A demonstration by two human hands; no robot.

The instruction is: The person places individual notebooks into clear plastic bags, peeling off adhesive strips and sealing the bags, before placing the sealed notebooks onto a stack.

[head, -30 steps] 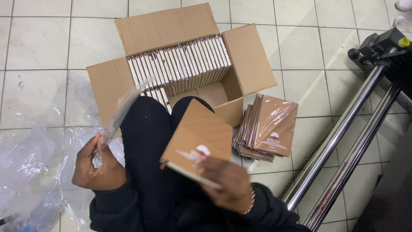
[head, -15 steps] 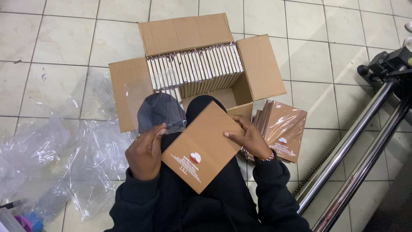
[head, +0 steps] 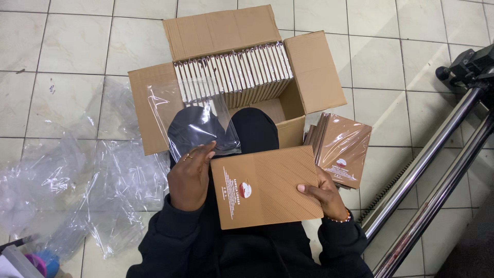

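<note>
sleeving step, by the look of it: left hand pinches the lower edge of a clear plastic sleeve bag, fingers closed on the film, bag standing up over the person's knees. right hand grips the right edge of a flat brown cardboard booklet with fine diagonal ribbing and a small red-and-white round emblem, thumb on top, other fingers curled under and hidden.

to do it well, i'd say: get the bag mouth open and squared to the booklet's short edge, lead with one corner, keep the booklet flat so the film doesn't snag or crease. can't tell from here which end of the bag is the open one.

booklet sits tilted across the lap, left edge near the left hand, low corner of the bag just overlapping its top. card looks stiff, clean, unbent.

around: open corrugated cardboard box on the tiled floor, row of packed booklets standing on edge inside; stack of already sleeved glossy brown booklets just right of the box; loose clear plastic wrap on the left; metal tripod legs at right.
</note>
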